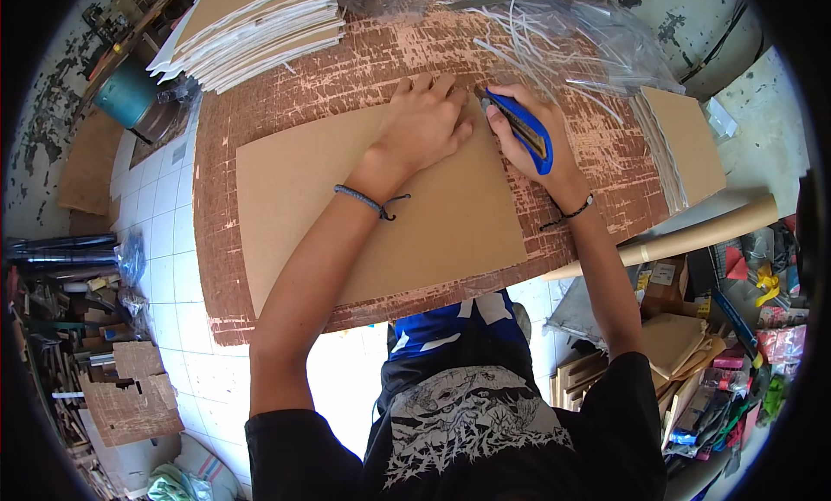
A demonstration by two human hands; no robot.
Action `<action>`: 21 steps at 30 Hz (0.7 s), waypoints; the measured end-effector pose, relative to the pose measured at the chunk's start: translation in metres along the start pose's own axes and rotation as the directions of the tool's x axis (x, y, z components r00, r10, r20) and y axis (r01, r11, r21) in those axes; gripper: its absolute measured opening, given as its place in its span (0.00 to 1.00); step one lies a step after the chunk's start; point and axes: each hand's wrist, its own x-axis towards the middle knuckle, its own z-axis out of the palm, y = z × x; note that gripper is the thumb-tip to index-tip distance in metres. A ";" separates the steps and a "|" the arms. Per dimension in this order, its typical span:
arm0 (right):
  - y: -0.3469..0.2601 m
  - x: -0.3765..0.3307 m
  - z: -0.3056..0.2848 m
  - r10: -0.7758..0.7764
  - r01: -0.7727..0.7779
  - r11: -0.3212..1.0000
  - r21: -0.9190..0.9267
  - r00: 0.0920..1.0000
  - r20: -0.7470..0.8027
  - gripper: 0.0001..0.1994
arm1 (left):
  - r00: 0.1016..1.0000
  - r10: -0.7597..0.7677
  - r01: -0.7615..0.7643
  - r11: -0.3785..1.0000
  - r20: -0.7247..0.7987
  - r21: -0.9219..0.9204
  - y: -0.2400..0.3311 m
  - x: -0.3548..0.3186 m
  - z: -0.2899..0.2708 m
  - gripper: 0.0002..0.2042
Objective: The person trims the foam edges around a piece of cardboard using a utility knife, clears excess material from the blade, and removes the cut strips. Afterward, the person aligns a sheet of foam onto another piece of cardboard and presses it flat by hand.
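The left hand (424, 124) is covering part of the cardboard sheet's (433, 219) far edge, and the forearm behind it is hiding a strip running to the near edge. The right hand (558, 133) is masking the underside of the blue cutter (530, 137); its blade is showing too small to tell whether it is touching the sheet. The top edge is cutting off the cardboard stack (260, 38), while the bottom edge is cropping the black shirt (476, 427).
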 end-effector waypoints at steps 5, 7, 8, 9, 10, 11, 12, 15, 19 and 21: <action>-0.008 0.000 -0.001 0.058 -0.059 0.998 0.017 0.998 0.036 0.11 | 1.000 0.004 -0.004 1.000 -0.008 0.026 0.001 0.000 0.002 0.18; -0.008 -0.001 -0.001 0.070 -0.071 0.997 0.011 0.997 0.035 0.11 | 1.000 0.005 -0.004 0.999 -0.015 0.032 0.001 0.000 0.002 0.18; -0.009 -0.002 -0.002 0.080 -0.081 0.997 0.005 0.996 0.032 0.11 | 1.000 0.010 -0.009 0.999 -0.013 0.031 0.001 0.000 0.003 0.18; -0.009 -0.004 -0.003 0.081 -0.081 0.997 0.005 0.996 0.034 0.11 | 1.000 0.015 -0.014 0.999 -0.011 0.031 0.001 0.001 0.003 0.17; -0.008 -0.007 -0.004 0.091 -0.091 0.995 0.025 0.996 0.020 0.11 | 1.000 0.013 -0.013 1.000 -0.011 0.028 0.001 0.001 0.003 0.17; -0.008 -0.011 -0.005 0.102 -0.102 0.994 0.045 0.995 0.005 0.11 | 1.000 0.019 -0.018 0.999 -0.021 0.028 0.001 0.001 0.003 0.17; -0.010 -0.014 -0.005 0.103 -0.104 0.994 0.043 0.995 0.007 0.11 | 0.999 0.025 -0.024 0.999 -0.032 0.027 0.002 0.001 0.004 0.17; -0.020 -0.025 -0.007 0.110 -0.109 0.994 0.022 0.994 -0.020 0.11 | 1.000 0.013 -0.013 1.000 -0.024 0.022 -0.001 -0.001 0.004 0.17; -0.030 -0.036 -0.013 0.215 -0.215 0.974 0.065 0.977 0.012 0.11 | 1.000 -0.002 0.003 1.000 -0.015 0.030 0.000 -0.001 0.002 0.19; -0.033 -0.039 -0.014 0.225 -0.225 0.972 0.070 0.974 0.003 0.10 | 0.999 0.027 -0.027 1.000 -0.031 -0.002 -0.001 -0.001 0.000 0.24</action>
